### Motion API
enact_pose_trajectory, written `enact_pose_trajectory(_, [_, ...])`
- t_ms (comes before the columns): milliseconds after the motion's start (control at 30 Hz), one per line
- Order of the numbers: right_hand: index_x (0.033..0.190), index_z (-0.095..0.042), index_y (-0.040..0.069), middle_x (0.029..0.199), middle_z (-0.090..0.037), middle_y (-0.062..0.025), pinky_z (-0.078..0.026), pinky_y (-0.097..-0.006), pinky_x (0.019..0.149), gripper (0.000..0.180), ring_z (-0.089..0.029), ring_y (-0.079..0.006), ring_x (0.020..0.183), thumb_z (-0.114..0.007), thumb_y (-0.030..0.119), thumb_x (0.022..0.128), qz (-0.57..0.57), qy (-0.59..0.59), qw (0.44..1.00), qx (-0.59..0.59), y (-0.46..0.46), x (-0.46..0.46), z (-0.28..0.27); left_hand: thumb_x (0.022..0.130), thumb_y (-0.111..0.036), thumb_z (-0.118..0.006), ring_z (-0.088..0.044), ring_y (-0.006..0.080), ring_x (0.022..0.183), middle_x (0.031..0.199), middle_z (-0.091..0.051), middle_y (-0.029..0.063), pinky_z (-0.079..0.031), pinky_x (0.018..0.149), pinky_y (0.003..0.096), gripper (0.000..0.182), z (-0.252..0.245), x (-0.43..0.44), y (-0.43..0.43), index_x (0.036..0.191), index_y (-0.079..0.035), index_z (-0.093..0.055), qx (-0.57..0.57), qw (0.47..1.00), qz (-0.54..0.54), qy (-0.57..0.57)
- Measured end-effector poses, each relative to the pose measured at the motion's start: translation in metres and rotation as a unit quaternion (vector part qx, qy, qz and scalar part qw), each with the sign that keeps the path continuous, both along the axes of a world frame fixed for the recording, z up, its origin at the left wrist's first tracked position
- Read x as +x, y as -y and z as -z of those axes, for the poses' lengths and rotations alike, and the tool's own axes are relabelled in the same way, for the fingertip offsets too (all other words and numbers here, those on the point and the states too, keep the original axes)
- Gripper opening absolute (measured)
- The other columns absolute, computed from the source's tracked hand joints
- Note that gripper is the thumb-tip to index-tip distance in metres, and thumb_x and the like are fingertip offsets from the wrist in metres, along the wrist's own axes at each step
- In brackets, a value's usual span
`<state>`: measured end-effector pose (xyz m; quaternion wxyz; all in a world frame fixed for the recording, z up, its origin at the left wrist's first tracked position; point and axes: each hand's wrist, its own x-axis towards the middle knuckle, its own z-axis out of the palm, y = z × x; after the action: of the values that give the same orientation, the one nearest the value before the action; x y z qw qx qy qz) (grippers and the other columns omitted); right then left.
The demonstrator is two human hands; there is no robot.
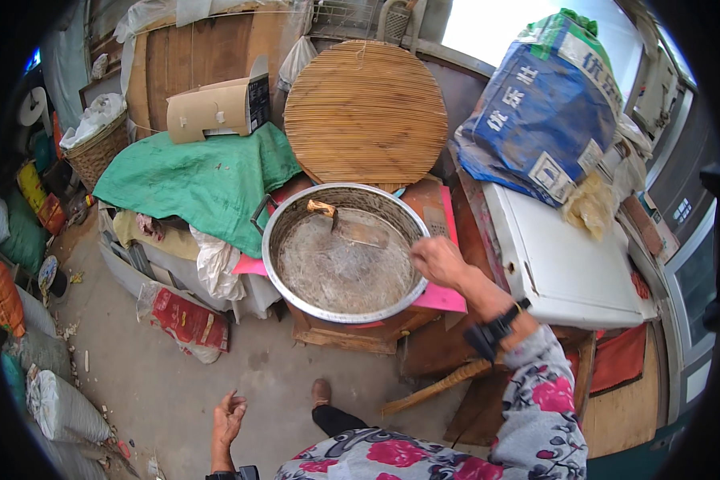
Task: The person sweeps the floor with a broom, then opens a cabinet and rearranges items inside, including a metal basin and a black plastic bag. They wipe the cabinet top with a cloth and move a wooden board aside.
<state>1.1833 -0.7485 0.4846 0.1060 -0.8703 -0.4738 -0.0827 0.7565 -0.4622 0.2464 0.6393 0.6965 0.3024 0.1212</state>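
Observation:
A large round metal basin (pixel 345 312) stands on a wooden cabinet partly covered with pink sheets. In it lies a scraper with a metal blade (pixel 363 234) and a wooden handle (pixel 322 208), near the basin's upper middle. My right hand (pixel 437 261) is at the basin's right rim, fingers curled; whether it grips the rim cannot be told. My left hand (pixel 230 415) hangs over the floor at the lower left, fingers partly bent and apart, with nothing in it. Behind the basin a round slatted wooden lid (pixel 366 114) stands leaning upright.
Green cloth (pixel 198 174) covers things left of the basin, with a cardboard box (pixel 210 111) on top. A blue sack (pixel 534 114) rests on a white chest (pixel 576 264) at the right. A red bag (pixel 192 324) lies low on the left; sacks (pixel 66 408) line the far left.

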Motion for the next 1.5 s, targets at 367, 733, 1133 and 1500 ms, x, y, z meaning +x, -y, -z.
enact_pose_trajectory(367, [0.083, -0.068, 0.009, 0.088, -0.065, -0.0125, -0.051, -0.0392, 0.069, 0.017, -0.063, -0.0293, 0.085, -0.054, 0.006, 0.073, 0.028, 0.033, 0.940, -0.339, -0.150, 0.175, 0.096, 0.078, -0.013, -0.059, -0.060, 0.0180, 0.080, 0.090, -0.061, 0.0147, -0.048, 0.074, 0.0294, 0.054, -0.006, -0.005, -0.070, 0.122, 0.011, -0.039, -0.005, 0.991, -0.105, -0.087])
enact_pose_trajectory(733, [0.075, -0.064, 0.003, 0.076, -0.061, -0.0192, -0.049, -0.0421, 0.068, 0.016, -0.059, -0.0371, 0.079, -0.053, 0.006, 0.064, 0.032, -0.113, 0.970, -0.215, -0.151, 0.153, 0.089, 0.079, -0.005, -0.056, -0.058, 0.0178, 0.083, 0.092, -0.061, 0.0135, -0.047, 0.077, 0.0278, 0.043, 0.003, 0.086, -0.131, 0.119, 0.008, -0.045, -0.020, 0.991, -0.007, -0.131])
enact_pose_trajectory(1133, [0.079, -0.062, 0.002, 0.074, -0.060, -0.0196, -0.047, -0.0445, 0.067, 0.016, -0.058, -0.0378, 0.077, -0.054, 0.001, 0.065, 0.037, -0.153, 0.950, -0.271, -0.193, 0.072, 0.119, 0.080, -0.004, -0.054, -0.059, 0.0170, 0.086, 0.094, -0.062, 0.0128, -0.048, 0.076, 0.0276, 0.041, 0.009, 0.142, -0.172, 0.119, 0.006, -0.046, -0.028, 0.991, 0.103, -0.084])
enact_pose_trajectory(1500, [0.068, -0.055, 0.004, 0.066, -0.056, -0.0172, -0.045, -0.0424, 0.055, 0.005, -0.057, -0.0332, 0.061, -0.053, 0.007, 0.072, 0.126, -0.178, 0.889, -0.402, -0.003, -0.090, -0.006, 0.081, -0.009, -0.056, -0.060, 0.0195, 0.089, 0.099, -0.062, 0.0155, -0.047, 0.078, 0.0300, 0.039, -0.074, 0.264, -0.192, 0.117, 0.006, -0.049, 0.020, 0.981, 0.151, 0.121])
